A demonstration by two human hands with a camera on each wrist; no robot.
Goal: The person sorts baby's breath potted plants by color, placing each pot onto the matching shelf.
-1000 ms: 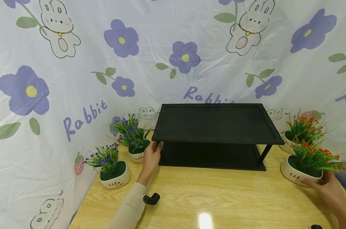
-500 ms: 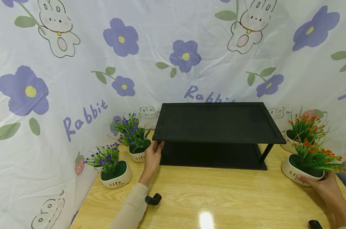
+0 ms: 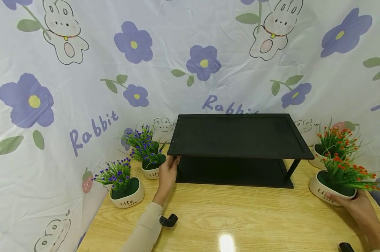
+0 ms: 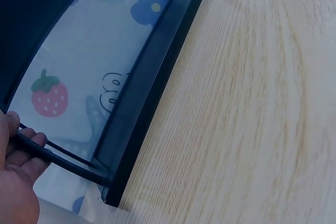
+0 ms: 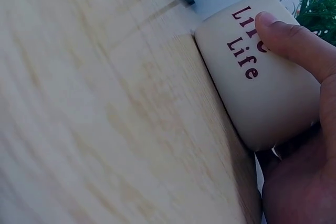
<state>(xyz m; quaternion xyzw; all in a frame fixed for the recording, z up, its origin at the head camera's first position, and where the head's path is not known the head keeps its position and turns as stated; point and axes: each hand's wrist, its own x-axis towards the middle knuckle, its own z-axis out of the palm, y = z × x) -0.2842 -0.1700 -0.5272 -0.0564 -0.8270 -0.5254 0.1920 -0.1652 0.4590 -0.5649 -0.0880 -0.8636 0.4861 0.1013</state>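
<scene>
A black two-tier shelf [image 3: 240, 136] stands on the wooden table. At its left end my left hand [image 3: 167, 178] grips the front post [image 4: 65, 164], fingers curled round it in the left wrist view. At the far right my right hand [image 3: 359, 210] holds a white oval pot [image 5: 262, 103] marked "Life Life", planted with artificial red flowers [image 3: 347, 169]. My thumb lies across the pot's lettering; the other fingers are mostly hidden behind it. The pot's base appears to rest on the table.
A second red-flowered pot [image 3: 317, 159] stands just behind the held one. Left of the shelf are two white pots with purple flowers, a front pot [image 3: 127, 199] and a rear pot [image 3: 150, 171]. A patterned curtain [image 3: 164, 70] hangs behind the table [image 3: 240, 217].
My right thumb has slid slightly left onto the front of the pot, and the hand sits closer round it. My left hand keeps its grip on the post.
</scene>
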